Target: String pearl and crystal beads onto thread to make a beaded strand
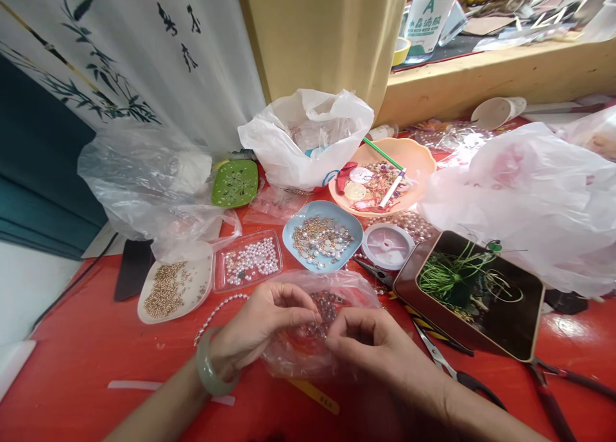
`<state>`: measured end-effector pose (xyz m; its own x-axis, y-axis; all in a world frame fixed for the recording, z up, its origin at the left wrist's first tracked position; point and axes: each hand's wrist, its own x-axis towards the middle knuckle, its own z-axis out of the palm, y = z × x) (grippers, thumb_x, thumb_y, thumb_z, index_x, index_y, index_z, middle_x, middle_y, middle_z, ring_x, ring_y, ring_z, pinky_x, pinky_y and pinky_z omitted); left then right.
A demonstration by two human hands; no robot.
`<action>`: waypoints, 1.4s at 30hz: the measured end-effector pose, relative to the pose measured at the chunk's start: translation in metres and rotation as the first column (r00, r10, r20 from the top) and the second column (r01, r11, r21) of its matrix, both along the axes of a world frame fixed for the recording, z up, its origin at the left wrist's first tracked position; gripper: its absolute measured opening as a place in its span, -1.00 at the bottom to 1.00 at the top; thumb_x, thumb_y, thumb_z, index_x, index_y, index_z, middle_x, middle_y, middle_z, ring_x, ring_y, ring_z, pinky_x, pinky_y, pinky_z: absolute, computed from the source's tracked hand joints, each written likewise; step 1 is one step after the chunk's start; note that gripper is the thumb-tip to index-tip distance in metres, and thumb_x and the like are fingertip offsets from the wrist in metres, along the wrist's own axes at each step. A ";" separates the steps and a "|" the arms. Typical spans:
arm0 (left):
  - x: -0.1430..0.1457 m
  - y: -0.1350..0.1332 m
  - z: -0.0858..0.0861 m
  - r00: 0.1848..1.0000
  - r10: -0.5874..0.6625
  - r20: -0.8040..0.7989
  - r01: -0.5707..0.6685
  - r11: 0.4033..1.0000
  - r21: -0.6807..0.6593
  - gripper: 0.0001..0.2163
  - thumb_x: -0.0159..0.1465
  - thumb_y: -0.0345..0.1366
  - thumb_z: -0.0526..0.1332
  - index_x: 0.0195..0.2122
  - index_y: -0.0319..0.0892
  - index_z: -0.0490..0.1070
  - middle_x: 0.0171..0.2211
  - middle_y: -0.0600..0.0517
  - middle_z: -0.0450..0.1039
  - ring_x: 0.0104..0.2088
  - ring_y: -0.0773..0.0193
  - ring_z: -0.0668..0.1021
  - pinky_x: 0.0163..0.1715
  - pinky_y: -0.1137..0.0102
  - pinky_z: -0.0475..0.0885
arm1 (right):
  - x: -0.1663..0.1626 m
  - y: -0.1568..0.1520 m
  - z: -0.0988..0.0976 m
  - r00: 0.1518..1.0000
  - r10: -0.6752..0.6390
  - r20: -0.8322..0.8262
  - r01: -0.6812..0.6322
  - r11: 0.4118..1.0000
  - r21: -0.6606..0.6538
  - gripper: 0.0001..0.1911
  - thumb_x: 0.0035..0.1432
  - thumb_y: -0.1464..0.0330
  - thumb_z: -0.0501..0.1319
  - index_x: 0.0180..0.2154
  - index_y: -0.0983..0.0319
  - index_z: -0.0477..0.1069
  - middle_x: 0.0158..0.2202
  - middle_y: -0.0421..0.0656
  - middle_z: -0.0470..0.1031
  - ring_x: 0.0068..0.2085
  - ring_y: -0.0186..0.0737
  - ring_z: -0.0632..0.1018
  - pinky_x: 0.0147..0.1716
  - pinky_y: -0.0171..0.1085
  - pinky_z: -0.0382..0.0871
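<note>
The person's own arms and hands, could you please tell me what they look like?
The left hand wears a thin gold-coloured ring, with a smooth pale green bangle at its wrist. The right hand shows no jewellery, and neither forearm shows a sleeve.

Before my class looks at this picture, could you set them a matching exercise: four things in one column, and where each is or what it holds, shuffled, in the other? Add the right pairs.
Column one
1. Bangle
2. White dish
3. Clear tray
4. Green stems

Column two
A. Holds white beads
B. Inside the dark box
C. Around the wrist of the left hand
D. Holds gold beads

Right pairs: 1-C, 2-D, 3-A, 4-B
</note>
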<state>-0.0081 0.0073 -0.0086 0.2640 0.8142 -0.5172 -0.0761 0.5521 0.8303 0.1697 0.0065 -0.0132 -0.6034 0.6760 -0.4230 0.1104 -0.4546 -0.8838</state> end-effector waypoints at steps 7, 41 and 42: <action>0.001 0.001 0.001 0.999 0.036 0.023 -0.036 0.999 -0.001 -0.92 -0.07 -0.42 0.35 -0.55 -0.27 0.47 -0.55 0.07 0.41 -0.55 0.45 0.39 -0.54 0.55 0.29 | -0.001 0.002 0.002 1.000 -0.009 -0.005 0.009 1.000 0.025 -0.82 -0.07 0.32 0.13 -0.58 0.29 0.25 -0.61 -0.28 0.23 -0.57 -0.45 0.24 -0.56 -0.41 0.09; 0.004 -0.002 -0.001 0.998 0.027 0.064 -0.025 0.999 -0.027 -0.84 -0.12 -0.39 0.38 -0.49 -0.26 0.46 -0.52 0.06 0.43 -0.54 0.42 0.41 -0.54 0.51 0.30 | -0.002 -0.002 -0.002 0.999 -0.035 0.012 0.033 0.990 0.140 -0.82 0.02 0.35 0.12 -0.57 0.27 0.27 -0.59 -0.26 0.32 -0.52 -0.41 0.33 -0.49 -0.40 0.19; 0.004 -0.003 0.000 0.999 0.017 0.041 -0.017 1.000 -0.010 -0.85 -0.11 -0.40 0.37 -0.49 -0.26 0.46 -0.51 0.05 0.44 -0.52 0.41 0.42 -0.51 0.51 0.31 | -0.002 -0.002 -0.002 0.999 -0.032 0.013 0.030 0.986 0.162 -0.82 0.03 0.34 0.11 -0.56 0.28 0.28 -0.58 -0.25 0.34 -0.50 -0.40 0.35 -0.47 -0.39 0.20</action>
